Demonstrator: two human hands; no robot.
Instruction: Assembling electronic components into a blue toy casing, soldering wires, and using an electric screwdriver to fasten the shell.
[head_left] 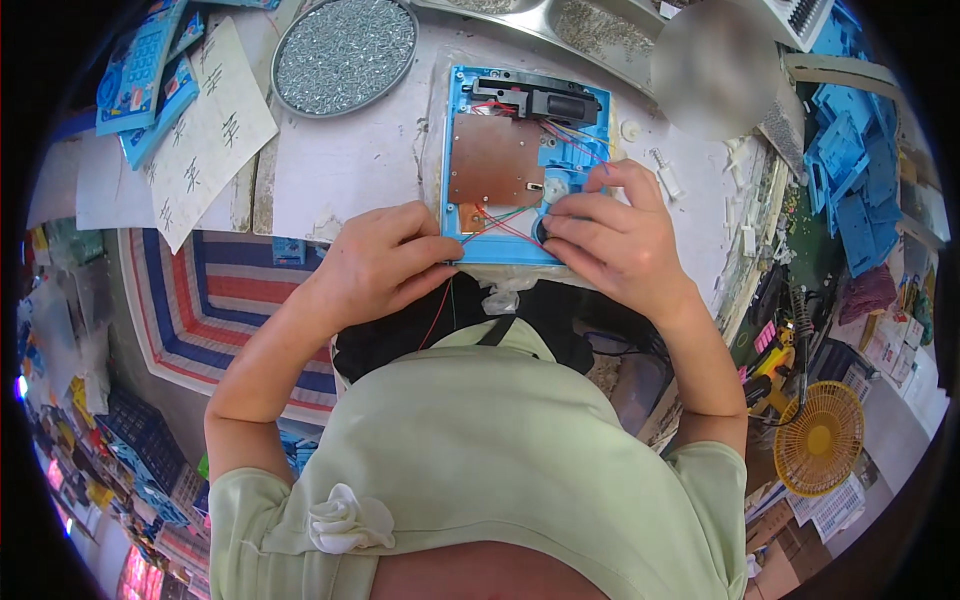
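A light-blue plastic casing (515,252) lies open on the worktable in front of me. Inside it are a brown circuit board (495,160), a black module (540,100) along the far side and thin red and green wires (500,225). My left hand (392,255) is closed at the casing's near left corner, its fingertips pinching wires whose ends hang below the edge. Over the right side is my right hand (625,225), its fingers curled onto a small dark round part (541,230) near the front right corner. Those fingers partly hide that part.
A round tray of small metal screws (345,55) stands at the far left beside a marked paper sheet (215,120) and blue packages (145,85). Metal trays (600,40) hold small parts at the back. Blue plastic pieces (850,150) pile up at right, above a yellow fan (820,440).
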